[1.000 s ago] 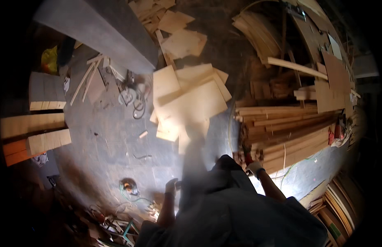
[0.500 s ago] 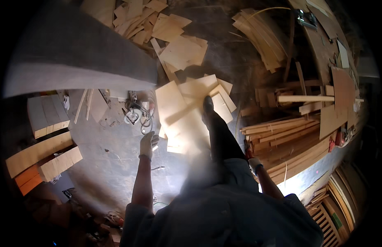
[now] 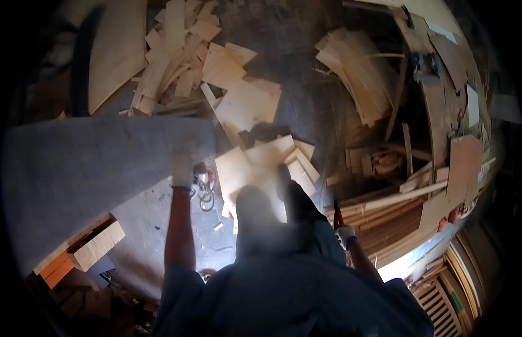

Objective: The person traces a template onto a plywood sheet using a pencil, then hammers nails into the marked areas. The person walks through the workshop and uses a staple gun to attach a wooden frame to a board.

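Observation:
My left hand (image 3: 183,160), in a pale work glove, overlaps the edge of a large grey panel (image 3: 103,146) on the left. Motion smears its fingers, and I cannot tell whether it touches the panel. Low at my right side, my right hand (image 3: 345,235), also gloved, is closed on a slim tool with red on its handle (image 3: 338,216). Its exact kind is too dark to make out. Pale plywood sheets (image 3: 234,167) lie on the floor ahead of me, around my feet.
A power tool with a coiled cord (image 3: 204,180) rests on the floor beside the panel. Stacked boards (image 3: 390,224) line the right side. Plywood offcuts (image 3: 247,106) are scattered ahead, with long thin strips (image 3: 356,73) farther right. Wooden blocks (image 3: 98,244) stand at the lower left.
My left hand has moved forward and somewhat left, to the grey panel's edge. The panel now covers more of the left side. One leg has swung forward over the plywood.

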{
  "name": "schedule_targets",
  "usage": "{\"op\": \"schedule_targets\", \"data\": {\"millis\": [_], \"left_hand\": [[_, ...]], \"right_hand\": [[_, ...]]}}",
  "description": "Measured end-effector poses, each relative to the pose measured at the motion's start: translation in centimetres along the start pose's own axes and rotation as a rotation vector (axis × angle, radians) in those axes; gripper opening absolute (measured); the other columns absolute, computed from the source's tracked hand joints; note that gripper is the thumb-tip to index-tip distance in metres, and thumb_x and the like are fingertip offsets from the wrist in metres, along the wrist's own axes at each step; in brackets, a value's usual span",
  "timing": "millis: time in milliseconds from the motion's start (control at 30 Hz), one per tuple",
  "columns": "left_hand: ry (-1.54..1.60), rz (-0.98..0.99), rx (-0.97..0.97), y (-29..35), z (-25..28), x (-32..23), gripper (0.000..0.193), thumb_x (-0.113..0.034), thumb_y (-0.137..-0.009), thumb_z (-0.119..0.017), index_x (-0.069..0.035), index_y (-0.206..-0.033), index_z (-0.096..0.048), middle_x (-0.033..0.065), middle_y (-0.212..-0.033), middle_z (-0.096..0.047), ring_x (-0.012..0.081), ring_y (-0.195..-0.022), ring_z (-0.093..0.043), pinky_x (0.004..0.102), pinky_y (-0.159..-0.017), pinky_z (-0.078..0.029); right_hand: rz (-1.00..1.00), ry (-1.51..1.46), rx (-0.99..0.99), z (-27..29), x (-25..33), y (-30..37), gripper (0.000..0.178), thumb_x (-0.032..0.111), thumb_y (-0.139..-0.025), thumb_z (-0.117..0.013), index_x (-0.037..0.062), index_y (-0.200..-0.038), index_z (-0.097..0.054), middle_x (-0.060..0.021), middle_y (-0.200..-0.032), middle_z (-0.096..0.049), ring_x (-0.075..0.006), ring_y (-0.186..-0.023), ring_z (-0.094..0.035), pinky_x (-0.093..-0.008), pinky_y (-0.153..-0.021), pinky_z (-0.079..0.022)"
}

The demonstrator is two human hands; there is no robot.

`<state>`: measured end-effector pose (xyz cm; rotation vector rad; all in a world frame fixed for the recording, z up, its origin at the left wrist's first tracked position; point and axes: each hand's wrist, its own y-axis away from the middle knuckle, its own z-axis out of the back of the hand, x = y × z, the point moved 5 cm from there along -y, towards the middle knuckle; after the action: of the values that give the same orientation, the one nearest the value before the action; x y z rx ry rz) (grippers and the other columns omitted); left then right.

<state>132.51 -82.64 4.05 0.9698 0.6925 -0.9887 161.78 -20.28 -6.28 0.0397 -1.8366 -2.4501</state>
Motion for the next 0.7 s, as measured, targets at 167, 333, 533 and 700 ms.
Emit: {"op": "schedule_targets", "data": {"millis": [167, 333, 533, 700], "left_hand": [[0.266, 0.254, 0.133, 0.5, -3.9, 8.6, 0.026, -0.019, -0.098, -0.062, -0.006, -0.119, -0.073, 0.0011, -0.099, -0.075, 0.0075, -0.085, -0.066, 0.0258, -0.074, -0.050], [-0.734, 0.381, 0.508, 3.0, -2.7, 29.4, 0.033, -0.027, -0.104, -0.050, -0.001, -0.108, -0.071, 0.0156, -0.099, -0.073, 0.0244, -0.088, -0.071, 0.0416, -0.079, -0.054], [-0.378, 0.537, 0.473, -9.2, -2.6, 22.5, 0.025, -0.023, -0.100, -0.056, -0.004, -0.110, -0.069, 0.0148, -0.104, -0.071, 0.0295, -0.095, -0.070, 0.0463, -0.079, -0.056], [0.543, 0.833, 0.100, -35.7, 0.2, 14.4, 0.021, -0.017, -0.097, -0.062, -0.007, -0.114, -0.068, 0.0113, -0.112, -0.070, 0.0305, -0.104, -0.068, 0.0476, -0.083, -0.058]], "right_hand": [[-0.052, -0.024, 0.029, -2.7, 8.5, -0.2, 0.015, 0.001, -0.077, -0.064, 0.0006, -0.091, -0.070, -0.0045, -0.063, -0.058, -0.0187, -0.050, -0.054, -0.0339, -0.045, -0.039], [0.004, 0.044, 0.027, -6.1, 15.0, -4.1, 0.021, 0.012, -0.086, -0.061, 0.0013, -0.103, -0.069, -0.0064, -0.078, -0.064, -0.0226, -0.066, -0.061, -0.0360, -0.056, -0.045], [0.193, 0.495, -0.071, -9.0, 27.2, -13.3, 0.032, 0.021, -0.095, -0.061, 0.0019, -0.121, -0.066, -0.0099, -0.095, -0.073, -0.0263, -0.085, -0.070, -0.0403, -0.068, -0.054], [0.074, 0.230, -0.048, -12.9, 46.9, -8.9, 0.032, 0.014, -0.086, -0.066, 0.0008, -0.116, -0.068, -0.0123, -0.091, -0.073, -0.0239, -0.079, -0.071, -0.0392, -0.066, -0.055]]}}
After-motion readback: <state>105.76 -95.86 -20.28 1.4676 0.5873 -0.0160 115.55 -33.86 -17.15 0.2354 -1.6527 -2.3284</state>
